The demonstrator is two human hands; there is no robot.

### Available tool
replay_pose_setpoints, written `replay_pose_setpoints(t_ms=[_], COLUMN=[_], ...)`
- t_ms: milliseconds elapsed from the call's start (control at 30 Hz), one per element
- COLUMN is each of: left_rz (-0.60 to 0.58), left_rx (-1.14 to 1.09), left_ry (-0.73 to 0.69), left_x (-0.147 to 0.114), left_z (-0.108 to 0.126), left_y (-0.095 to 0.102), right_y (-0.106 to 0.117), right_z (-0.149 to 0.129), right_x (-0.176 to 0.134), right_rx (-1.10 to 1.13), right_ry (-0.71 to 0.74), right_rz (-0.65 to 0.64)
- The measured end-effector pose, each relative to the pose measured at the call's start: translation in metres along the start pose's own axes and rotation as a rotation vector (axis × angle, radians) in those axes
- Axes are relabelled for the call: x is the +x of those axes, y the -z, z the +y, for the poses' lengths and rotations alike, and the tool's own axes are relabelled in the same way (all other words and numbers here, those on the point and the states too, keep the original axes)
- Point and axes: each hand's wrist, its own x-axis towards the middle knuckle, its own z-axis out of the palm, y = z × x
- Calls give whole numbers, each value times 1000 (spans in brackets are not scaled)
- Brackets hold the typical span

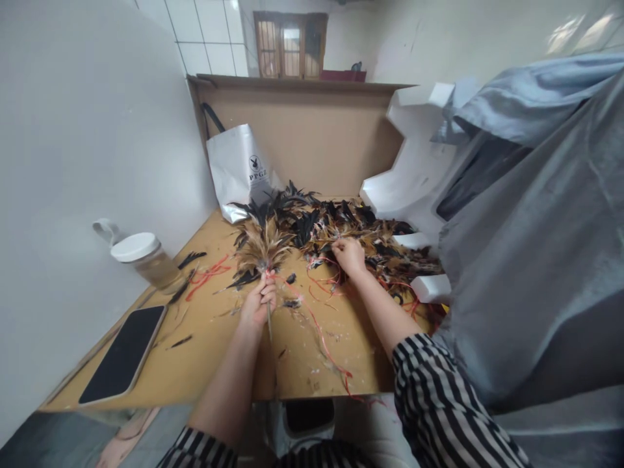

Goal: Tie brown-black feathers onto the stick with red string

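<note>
My left hand (pixel 260 300) is closed around a thin stick (pixel 270 331) at the base of a feather duster (pixel 266 247). Brown feathers fan out above the fist, with black ones behind them. From beside that hand a red string (pixel 319 328) runs down across the table to its front edge. At the near side of a heap of loose black and brown feathers (pixel 305 224), my right hand (pixel 349 255) has its fingers pinched together. Whatever lies between those fingertips is too small to make out.
A phone (pixel 124 351) and a lidded cup (pixel 156 260) are on the left of the cardboard-covered table (pixel 234 357). A silver bag (pixel 238 166) stands at the back left. White foam (pixel 414 162) and grey cloth (pixel 531 260) border the right side. Red string scraps (pixel 207 273) lie near the cup.
</note>
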Motion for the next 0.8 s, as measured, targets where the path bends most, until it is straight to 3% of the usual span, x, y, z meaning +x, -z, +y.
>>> replay_pose_setpoints(t_ms=[167, 333, 400, 500, 633, 733, 800], left_rz=[-6, -16, -28, -44, -52, -67, -79], left_rx=[-9, -25, -44, -67, -76, -99, -116], left_ry=[37, 38, 44, 61, 66, 62, 62], left_x=[4, 7, 7, 7, 7, 7, 6], left_z=[-2, -1, -1, -1, -1, -1, -1], left_y=[4, 8, 8, 8, 9, 10, 12], right_y=[5, -9, -9, 2, 29, 50, 64], right_z=[12, 16, 17, 17, 16, 18, 27], right_x=[31, 41, 46, 51, 41, 28, 24], right_rx=[-370, -384, -229, 251, 948, 1140, 1079], right_ry=[17, 32, -11, -123, -231, -258, -285], right_rz=[-61, -101, -69, -84, -349, -444, -380])
